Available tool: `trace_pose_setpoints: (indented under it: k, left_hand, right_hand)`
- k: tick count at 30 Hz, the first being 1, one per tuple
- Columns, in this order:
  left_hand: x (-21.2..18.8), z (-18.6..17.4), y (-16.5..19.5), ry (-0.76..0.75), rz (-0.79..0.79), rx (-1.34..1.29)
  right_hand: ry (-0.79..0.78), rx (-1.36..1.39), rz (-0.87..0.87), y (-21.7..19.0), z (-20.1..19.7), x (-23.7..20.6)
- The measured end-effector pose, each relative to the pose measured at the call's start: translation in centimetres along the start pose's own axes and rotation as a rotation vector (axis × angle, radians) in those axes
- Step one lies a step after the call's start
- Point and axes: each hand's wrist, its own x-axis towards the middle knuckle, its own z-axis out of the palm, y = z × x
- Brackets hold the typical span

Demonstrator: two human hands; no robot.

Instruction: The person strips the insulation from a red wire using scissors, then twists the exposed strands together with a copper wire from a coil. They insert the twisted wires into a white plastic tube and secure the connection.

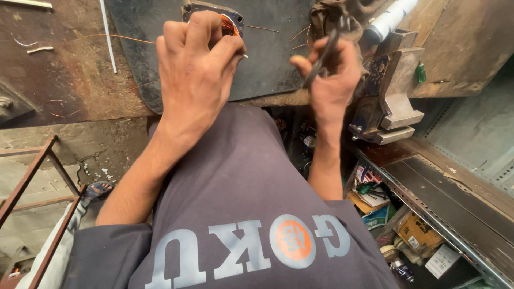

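On the dark mat (267, 64) over the workbench, the copper-wound coil (229, 24) sits half hidden under the left hand (195, 75), whose fingers are curled tight around a thin wire end. Right of the coil, the right hand (332, 80) grips a dark slim tool (321, 59), wrist bent upward. Working well here probably means steady tension, avoiding nicks in the copper strands.

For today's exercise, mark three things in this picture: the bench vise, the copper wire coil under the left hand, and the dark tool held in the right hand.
bench vise (393, 80): head view, on its grey jaw block.
copper wire coil (229, 24): head view, on the orange strands beside the fingers.
dark tool (321, 59): head view, on its shaft above the palm.
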Motion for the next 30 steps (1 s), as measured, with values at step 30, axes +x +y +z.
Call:
trace_pose_setpoints:
  k: [30]
  left_hand:
    - [0.1, -0.4, 1.5, -0.065, -0.192, -0.02]
  right_hand:
    - [-0.365, -0.169, 0.135, -1.3, 4.7, -6.9]
